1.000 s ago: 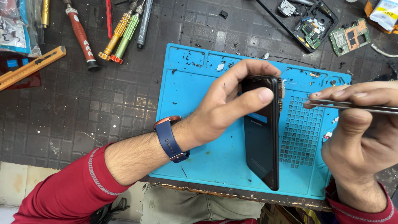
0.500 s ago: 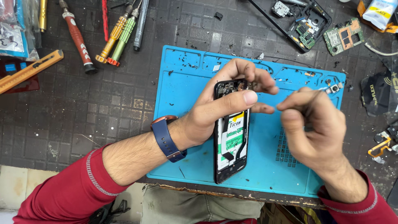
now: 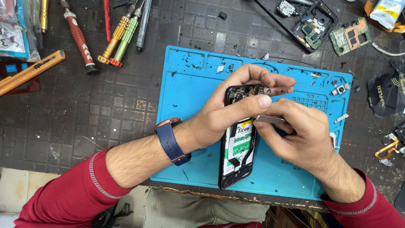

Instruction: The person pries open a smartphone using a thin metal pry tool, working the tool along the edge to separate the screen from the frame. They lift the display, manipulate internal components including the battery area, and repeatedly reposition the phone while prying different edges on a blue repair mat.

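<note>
Head view is showing the left hand (image 3: 228, 120) gripping an opened phone (image 3: 238, 143) by its long edges, thumb across the top, holding it tilted above the blue mat (image 3: 190, 88). The right hand (image 3: 301, 137) is pinching a thin metal tool (image 3: 270, 119) closed between thumb and fingers, its tip touching the phone's right edge. With its back off, battery and ribbon cables exposed, the phone is looking light and stiff but fragile; the rigid side frame seems the safest place to hold, away from the cables. Screwdrivers (image 3: 120, 36) are lying well apart at upper left, a circuit board (image 3: 350, 36) and a stripped frame (image 3: 308, 21) at upper right. Small screws and bits are littering the mat near the hands.
</note>
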The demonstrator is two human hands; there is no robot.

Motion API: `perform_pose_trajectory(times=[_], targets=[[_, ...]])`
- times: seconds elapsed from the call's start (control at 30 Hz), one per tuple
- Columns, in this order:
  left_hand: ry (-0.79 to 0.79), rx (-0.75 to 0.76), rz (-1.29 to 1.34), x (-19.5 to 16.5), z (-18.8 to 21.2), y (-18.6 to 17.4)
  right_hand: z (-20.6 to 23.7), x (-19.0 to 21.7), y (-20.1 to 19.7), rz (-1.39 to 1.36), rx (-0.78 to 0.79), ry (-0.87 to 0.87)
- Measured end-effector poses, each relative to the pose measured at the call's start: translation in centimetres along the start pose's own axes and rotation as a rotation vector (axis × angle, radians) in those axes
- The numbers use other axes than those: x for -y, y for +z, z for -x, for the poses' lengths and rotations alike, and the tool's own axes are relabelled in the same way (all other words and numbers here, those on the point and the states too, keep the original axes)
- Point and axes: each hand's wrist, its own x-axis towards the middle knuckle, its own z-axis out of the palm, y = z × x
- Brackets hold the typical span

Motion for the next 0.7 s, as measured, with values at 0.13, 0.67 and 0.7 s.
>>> perform_pose_trajectory(times=[0.13, 0.67, 0.7], targets=[[-0.016, 0.007, 0.007, 0.05, -0.06, 0.02, 0.17, 0.03, 0.11, 0.039, 0.035, 0.070], [-0.024, 0.010, -0.027, 0.09, -0.22, 0.03, 0.24, 0.50, -0.50, 0.150, 0.052, -0.032], [-0.025, 0.009, -0.028, 0.09, -0.20, 0.01, 0.34, 0.56, -0.44, 0.158, 0.050, -0.024]])
